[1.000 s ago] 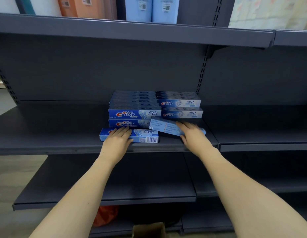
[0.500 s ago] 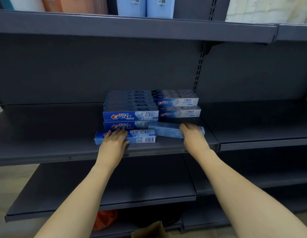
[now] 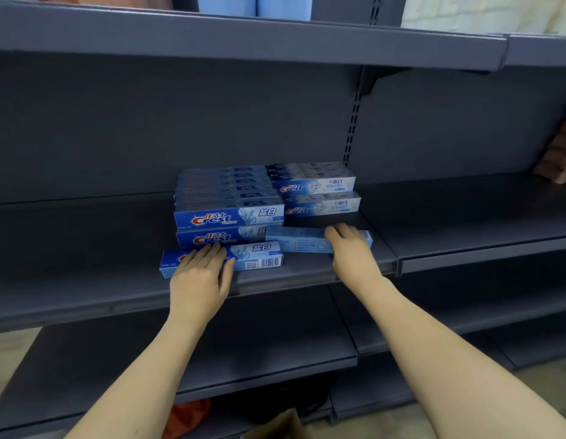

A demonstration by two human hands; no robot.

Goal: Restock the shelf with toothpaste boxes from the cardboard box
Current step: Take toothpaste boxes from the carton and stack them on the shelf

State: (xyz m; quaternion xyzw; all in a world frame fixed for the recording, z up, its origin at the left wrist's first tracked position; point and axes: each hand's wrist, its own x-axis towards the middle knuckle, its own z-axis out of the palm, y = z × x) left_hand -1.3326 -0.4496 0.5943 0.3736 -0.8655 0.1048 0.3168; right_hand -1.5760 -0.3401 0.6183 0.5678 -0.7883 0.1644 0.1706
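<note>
Dark grey metal back panel (image 3: 148, 128) spans the far side, a slotted upright (image 3: 354, 122) right of centre; pale floor (image 3: 9, 353) shows near left.

The shelf (image 3: 117, 299) is showing as dark grey painted metal, matt and smooth, with only a dull sheen running along its front edge. The toothpaste boxes (image 3: 227, 213) are looking like printed card with a glossy coat, catching light on their blue faces. The carton (image 3: 275, 427) at the bottom is showing plain brown cardboard, dull and unprinted.
</note>
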